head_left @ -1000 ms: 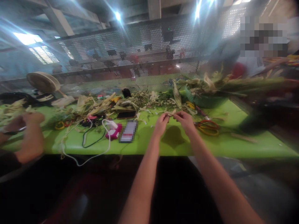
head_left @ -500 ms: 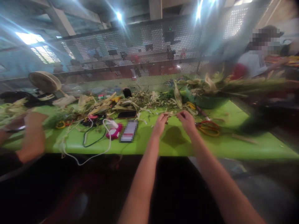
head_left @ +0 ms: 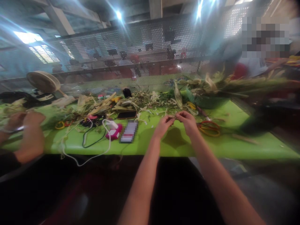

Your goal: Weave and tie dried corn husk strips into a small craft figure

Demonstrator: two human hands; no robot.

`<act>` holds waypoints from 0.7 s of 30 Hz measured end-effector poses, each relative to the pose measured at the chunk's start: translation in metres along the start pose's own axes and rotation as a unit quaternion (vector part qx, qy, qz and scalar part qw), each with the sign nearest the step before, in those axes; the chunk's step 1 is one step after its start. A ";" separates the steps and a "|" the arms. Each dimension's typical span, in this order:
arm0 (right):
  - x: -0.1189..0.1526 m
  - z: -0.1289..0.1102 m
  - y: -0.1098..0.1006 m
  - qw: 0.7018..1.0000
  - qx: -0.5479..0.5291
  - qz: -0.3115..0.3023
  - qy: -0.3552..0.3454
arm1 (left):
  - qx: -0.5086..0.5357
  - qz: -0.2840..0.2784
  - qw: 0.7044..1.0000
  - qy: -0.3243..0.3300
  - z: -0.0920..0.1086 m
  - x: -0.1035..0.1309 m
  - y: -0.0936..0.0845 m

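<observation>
Above the green table, my left hand and my right hand meet with their fingertips pinched together. Between them is a thin pale strip that looks like corn husk, mostly hidden by the fingers. A heap of dry corn husks and plant scraps lies just beyond my hands. To the right of my right hand rest scissors with orange-yellow handles.
Left of my hands lie a lit phone, a dark phone, a pink power socket and a white cable. A green basket of husks stands at right. A co-worker's hands and a fan are at left.
My hands have come closer together, the left one moving right, so less of the pale strip shows between them. At far left, the co-worker's hands have come together.
</observation>
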State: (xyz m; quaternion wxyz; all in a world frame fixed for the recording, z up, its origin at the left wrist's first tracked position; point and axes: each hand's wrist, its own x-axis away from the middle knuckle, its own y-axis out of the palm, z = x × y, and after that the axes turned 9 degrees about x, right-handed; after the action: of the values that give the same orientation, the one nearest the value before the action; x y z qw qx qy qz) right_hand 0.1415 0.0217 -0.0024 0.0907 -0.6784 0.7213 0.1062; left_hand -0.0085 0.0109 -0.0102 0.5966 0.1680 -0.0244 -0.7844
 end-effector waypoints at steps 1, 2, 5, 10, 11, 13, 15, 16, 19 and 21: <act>0.000 0.001 0.000 1.000 -0.005 0.000 -0.001 | -0.002 0.002 1.000 0.001 0.000 0.000 0.000; -0.001 0.002 0.001 1.000 -0.010 0.003 -0.004 | -0.006 0.003 1.000 -0.001 0.000 -0.001 0.001; -0.003 0.008 0.003 0.999 -0.010 0.028 -0.010 | -0.028 -0.017 0.999 -0.001 0.004 0.000 0.002; -0.005 0.014 0.001 0.995 0.066 0.053 -0.042 | -0.068 -0.049 0.995 0.043 0.005 0.000 0.000; -0.005 0.013 -0.001 0.992 0.096 0.048 -0.065 | -0.085 -0.047 0.994 0.051 0.003 -0.001 -0.001; -0.005 0.011 -0.005 0.980 0.156 0.029 -0.120 | -0.130 -0.034 0.989 0.058 -0.003 -0.002 -0.003; -0.005 0.009 -0.008 0.966 0.198 0.008 -0.166 | -0.180 -0.020 0.982 0.057 -0.008 -0.003 -0.004; -0.005 0.008 -0.008 0.961 0.209 0.002 -0.180 | -0.202 -0.016 0.978 0.057 -0.010 -0.004 -0.004; -0.007 0.010 -0.007 0.961 0.206 -0.001 -0.187 | -0.232 -0.030 0.970 0.059 -0.015 -0.005 -0.003; -0.008 0.012 -0.007 0.967 0.188 -0.002 -0.172 | -0.227 -0.055 0.970 0.061 -0.018 -0.005 -0.002</act>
State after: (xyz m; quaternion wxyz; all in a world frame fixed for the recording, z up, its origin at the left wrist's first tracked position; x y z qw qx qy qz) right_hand 0.1484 0.0322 -0.0123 0.3397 -0.6223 0.7003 0.0833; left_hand -0.0044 0.0193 -0.0260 0.5751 0.0769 0.2007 -0.7894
